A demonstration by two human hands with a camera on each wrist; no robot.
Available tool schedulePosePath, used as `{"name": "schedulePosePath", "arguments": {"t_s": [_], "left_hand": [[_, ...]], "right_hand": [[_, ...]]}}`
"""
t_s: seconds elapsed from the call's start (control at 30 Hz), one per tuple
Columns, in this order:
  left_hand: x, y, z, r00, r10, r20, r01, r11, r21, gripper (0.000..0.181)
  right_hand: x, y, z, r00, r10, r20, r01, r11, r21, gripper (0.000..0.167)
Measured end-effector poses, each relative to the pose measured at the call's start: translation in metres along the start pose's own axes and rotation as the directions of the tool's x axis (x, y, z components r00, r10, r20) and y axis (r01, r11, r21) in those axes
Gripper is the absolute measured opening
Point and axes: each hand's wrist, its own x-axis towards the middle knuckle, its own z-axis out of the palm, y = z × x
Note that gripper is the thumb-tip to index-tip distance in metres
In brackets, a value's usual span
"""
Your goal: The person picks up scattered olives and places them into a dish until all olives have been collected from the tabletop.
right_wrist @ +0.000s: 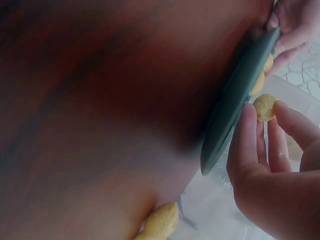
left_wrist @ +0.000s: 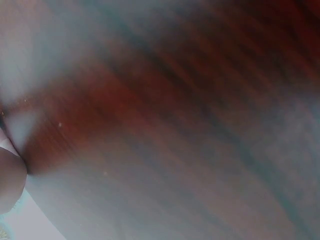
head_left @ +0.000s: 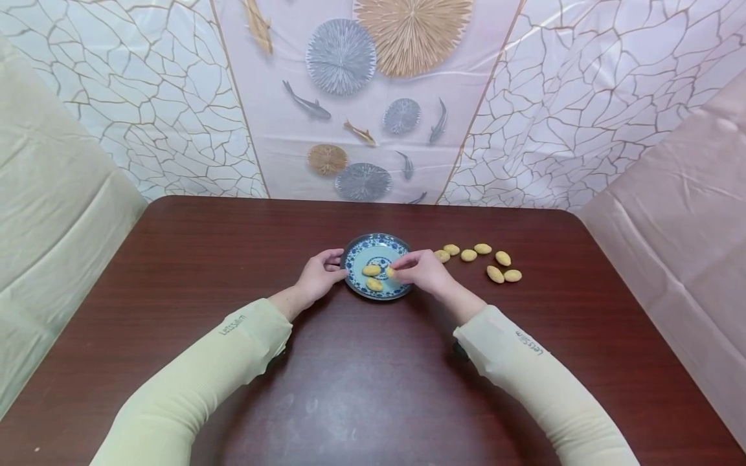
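Observation:
A round plate [head_left: 379,295] with a blue-and-white patterned rim lies toward the far side of the table. Two small yellow oval pieces [head_left: 371,270], rough-skinned like little potatoes, rest on it. At the plate's left edge, my left hand [head_left: 317,275] grips the rim between thumb and fingers; the left wrist view catches only a bit of this hand [left_wrist: 11,177]. Over the plate's right side, my right hand [head_left: 428,272] pinches another yellow oval piece [right_wrist: 265,107] between thumb and fingertips. Whether that piece touches the plate, I cannot tell.
Several more yellow oval pieces [head_left: 469,255] lie scattered on the dark red-brown table [head_left: 326,388], right of the plate. Behind the table's far edge hangs a patterned sheet [head_left: 361,116], and pale cloth [head_left: 670,188] stands along both sides.

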Motion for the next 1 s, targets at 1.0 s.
{"name": "schedulePosePath", "arguments": {"t_s": [1.0], "left_hand": [[0.000,0.001,-0.001,1.000,0.011,-0.004,-0.011,1.000,-0.014,0.051]], "right_hand": [[0.003,-0.005,0.016,0.999,-0.048,-0.011,0.046,0.987,-0.153,0.021]]}}
